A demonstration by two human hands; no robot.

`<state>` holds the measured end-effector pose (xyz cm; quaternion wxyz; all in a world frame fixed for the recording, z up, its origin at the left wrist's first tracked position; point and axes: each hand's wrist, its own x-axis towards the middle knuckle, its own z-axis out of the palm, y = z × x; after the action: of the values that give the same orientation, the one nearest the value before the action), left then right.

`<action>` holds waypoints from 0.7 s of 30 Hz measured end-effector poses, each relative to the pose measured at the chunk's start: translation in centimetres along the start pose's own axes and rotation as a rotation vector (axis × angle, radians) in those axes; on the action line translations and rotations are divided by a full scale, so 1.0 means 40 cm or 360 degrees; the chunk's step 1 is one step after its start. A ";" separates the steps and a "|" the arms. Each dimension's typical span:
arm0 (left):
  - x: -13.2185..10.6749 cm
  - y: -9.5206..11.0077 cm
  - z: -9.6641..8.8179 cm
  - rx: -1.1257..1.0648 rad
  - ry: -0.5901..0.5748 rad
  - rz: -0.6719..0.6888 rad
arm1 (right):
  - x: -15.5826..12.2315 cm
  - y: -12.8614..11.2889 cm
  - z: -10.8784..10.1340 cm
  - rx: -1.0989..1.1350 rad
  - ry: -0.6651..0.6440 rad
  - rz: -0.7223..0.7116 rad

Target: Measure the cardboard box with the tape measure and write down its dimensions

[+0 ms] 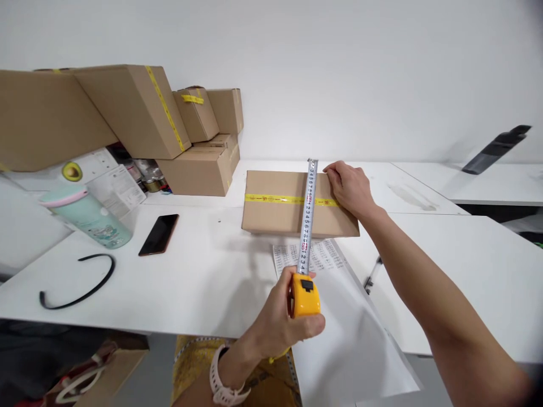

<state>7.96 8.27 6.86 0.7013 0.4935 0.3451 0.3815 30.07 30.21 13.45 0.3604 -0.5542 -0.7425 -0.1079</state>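
Observation:
My left hand (275,316) is wrapped round the orange case of a tape measure (307,302). The numbered metal blade is pulled out away from me, over the top of a closed cardboard box (271,217). Its hooked end lies near the box's far edge; whether it touches the box I cannot tell. Yellow printed tape runs along the box. At the box's far right corner my right hand (351,189) grips the edge, thumb and fingers bent over it. Under the tape measure, in front of the box, lies a sheet with printed figures (284,257).
Cardboard boxes (127,113) are stacked at the left against the wall. Nearer stand a mint tumbler (95,217), a phone (159,234) and a black curved band (102,282). A pen-like item (372,275) lies right of the sheet; a dark object (496,150) stands far right.

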 end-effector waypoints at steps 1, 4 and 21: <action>0.003 -0.008 0.006 -0.0030 0.0004 -0.0031 | -0.001 -0.001 -0.001 -0.0013 0.0009 -0.0018; 0.007 -0.028 0.014 -0.0101 0.0030 -0.0084 | -0.002 -0.005 -0.002 -0.0035 0.0013 -0.0105; 0.026 -0.106 0.041 0.0052 -0.0051 -0.0064 | -0.007 0.004 -0.003 0.0052 -0.0063 -0.0422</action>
<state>10.68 7.53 3.12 0.7060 0.5040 0.3499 0.3537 30.31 29.99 13.32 0.3372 -0.4474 -0.8178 -0.1317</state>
